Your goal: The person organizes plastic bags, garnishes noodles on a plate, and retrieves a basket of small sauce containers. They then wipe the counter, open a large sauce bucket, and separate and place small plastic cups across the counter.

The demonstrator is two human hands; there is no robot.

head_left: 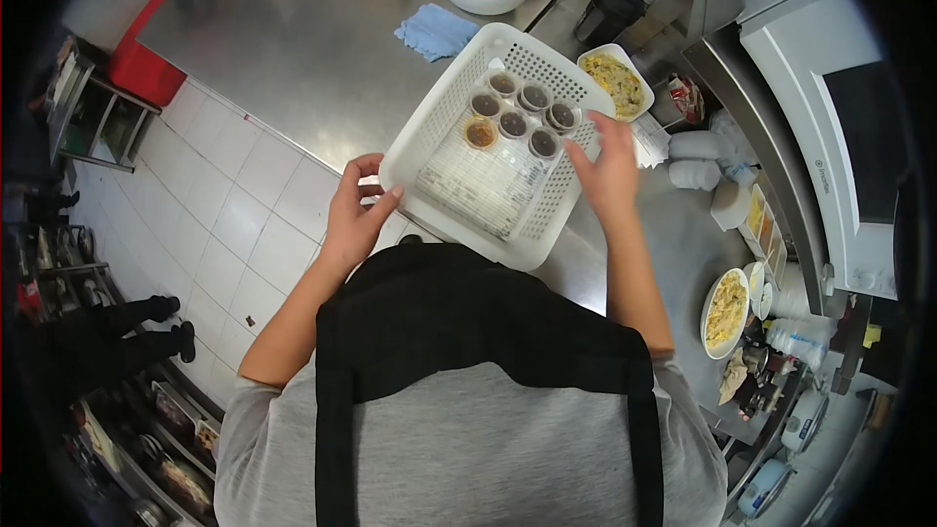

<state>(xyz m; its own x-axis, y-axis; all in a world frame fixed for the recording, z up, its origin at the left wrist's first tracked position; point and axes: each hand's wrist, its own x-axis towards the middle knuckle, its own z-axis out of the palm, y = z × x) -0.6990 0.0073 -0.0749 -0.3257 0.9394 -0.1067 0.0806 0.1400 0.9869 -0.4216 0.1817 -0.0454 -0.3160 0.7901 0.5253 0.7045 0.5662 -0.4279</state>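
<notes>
A white perforated plastic basket (444, 88) sits tilted in front of me, its near end over the steel counter's edge. Several small clear-lidded cups stand together in its far half. Most hold dark sauce; one orange-brown sauce cup (479, 134) is at the front left of the group. My left hand (354, 218) grips the left rim near its corner, thumb and fingers closed around it. Over the right rim reaches my right hand (611, 168), slightly blurred, thumb and fingers apart close to the nearest dark sauce cups (544, 144). I see nothing held in it.
On the steel counter (293, 49) lie a blue cloth (436, 32) and a white bowl (488, 0) under a yellow-lidded container. Food in a square bowl (613, 78) stands beyond the basket, and an oval dish (725, 314) at right. Another person's legs (146, 327) show at left.
</notes>
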